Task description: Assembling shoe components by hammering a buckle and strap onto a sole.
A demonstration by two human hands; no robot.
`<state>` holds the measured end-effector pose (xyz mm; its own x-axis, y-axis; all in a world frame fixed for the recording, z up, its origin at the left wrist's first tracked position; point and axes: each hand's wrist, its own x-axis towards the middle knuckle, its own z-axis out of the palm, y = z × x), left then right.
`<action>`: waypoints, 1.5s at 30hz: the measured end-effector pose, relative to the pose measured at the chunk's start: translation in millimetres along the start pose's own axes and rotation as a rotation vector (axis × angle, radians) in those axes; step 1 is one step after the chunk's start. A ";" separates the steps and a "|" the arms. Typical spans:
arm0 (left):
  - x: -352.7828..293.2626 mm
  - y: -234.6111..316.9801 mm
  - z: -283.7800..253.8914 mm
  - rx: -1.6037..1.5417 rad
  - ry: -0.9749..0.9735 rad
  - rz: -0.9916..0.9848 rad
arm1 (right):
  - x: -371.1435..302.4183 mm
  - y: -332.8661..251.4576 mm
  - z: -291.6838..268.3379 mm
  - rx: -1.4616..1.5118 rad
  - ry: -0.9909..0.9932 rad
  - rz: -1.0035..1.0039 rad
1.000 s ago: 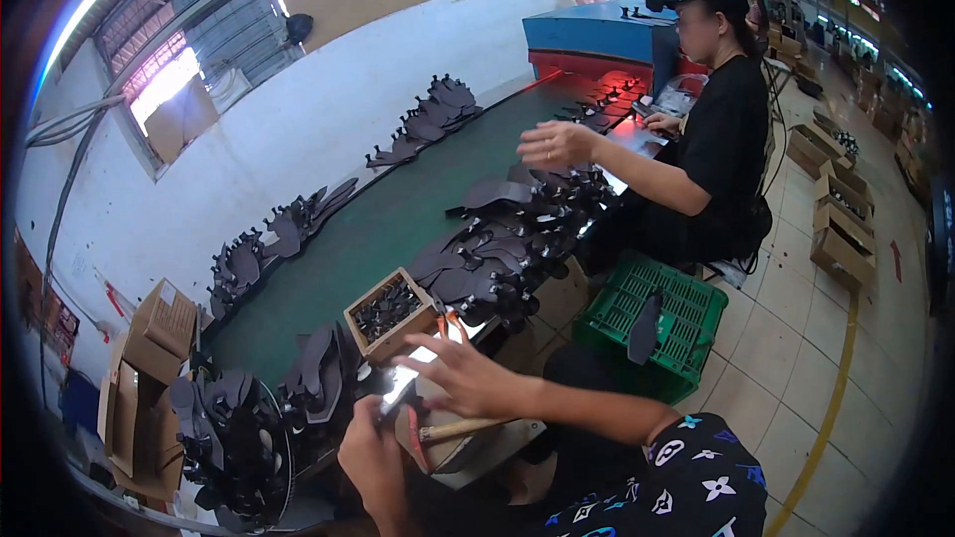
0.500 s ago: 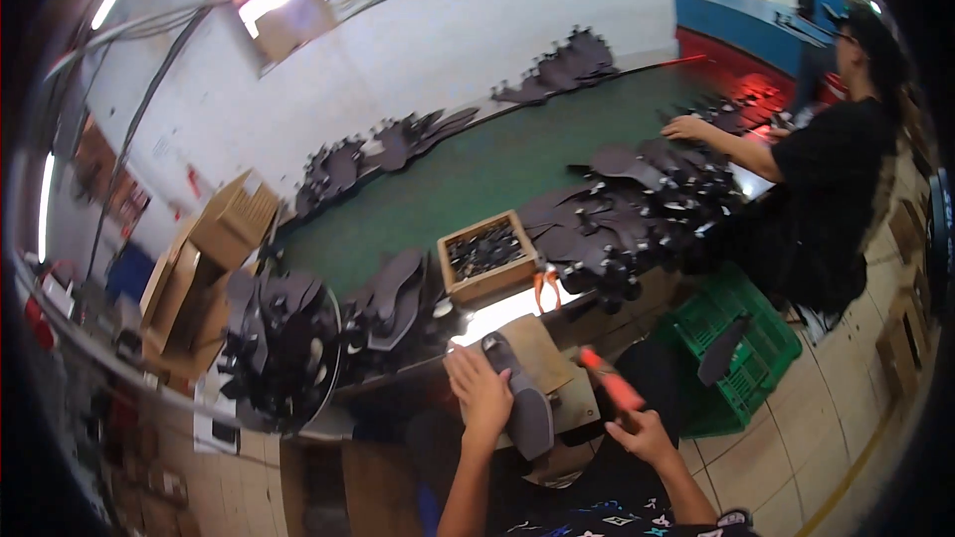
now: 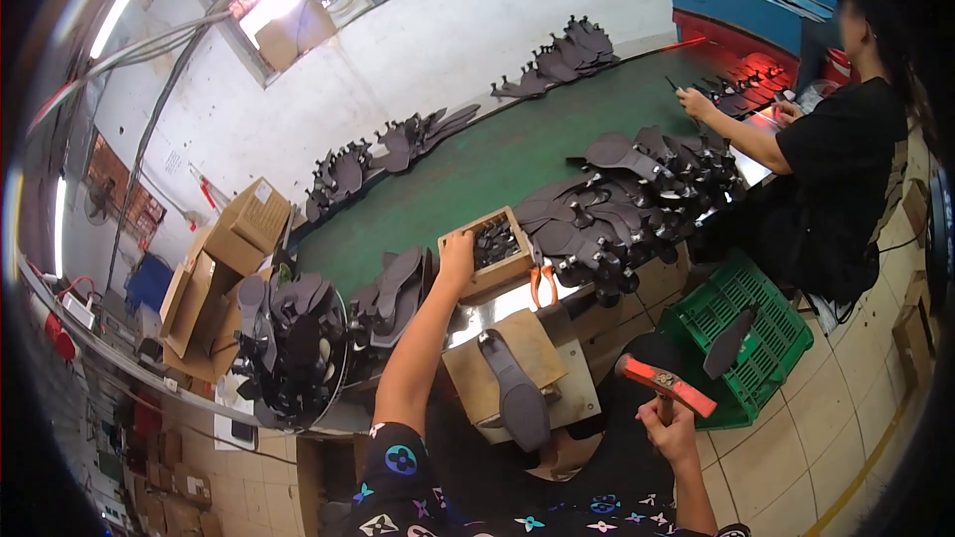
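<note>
My right hand (image 3: 669,432) is closed around the handle of a hammer (image 3: 667,385) with an orange-red head, held up to the right of the work block. My left hand (image 3: 457,257) is at the left side of a wooden box (image 3: 485,285) filled with small dark parts (image 3: 497,242); its fingertips are partly hidden, so I cannot tell whether they grip anything. In front of me a single dark grey shoe sole (image 3: 519,400) lies on a tan board (image 3: 460,370) on the block, touched by neither hand. Orange-handled pliers (image 3: 543,284) rest beside the box.
Piles of dark soles (image 3: 582,229) cover the near edge of the green table (image 3: 453,174). A round container (image 3: 343,378) of soles stands at left, near open cardboard boxes (image 3: 214,283). A green crate (image 3: 786,323) holds a sole. A co-worker (image 3: 846,149) sits at right.
My left hand has left the sole and moved up to the wooden box. My right hand has shifted slightly right, and the hammer head is turned more sideways. The sole stays on the board.
</note>
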<state>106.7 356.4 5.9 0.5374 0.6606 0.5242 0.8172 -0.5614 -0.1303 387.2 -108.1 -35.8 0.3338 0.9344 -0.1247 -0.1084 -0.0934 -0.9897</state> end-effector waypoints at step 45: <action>-61.5 133.8 -226.6 -1.773 0.224 -0.571 | 62.5 -148.1 77.7 0.149 -0.219 -0.346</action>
<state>135.8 127.8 147.0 0.1597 0.9438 0.2894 -0.3509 -0.2197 0.9103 351.3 -9.2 108.4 0.1690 0.9542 0.2468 -0.1642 0.2742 -0.9476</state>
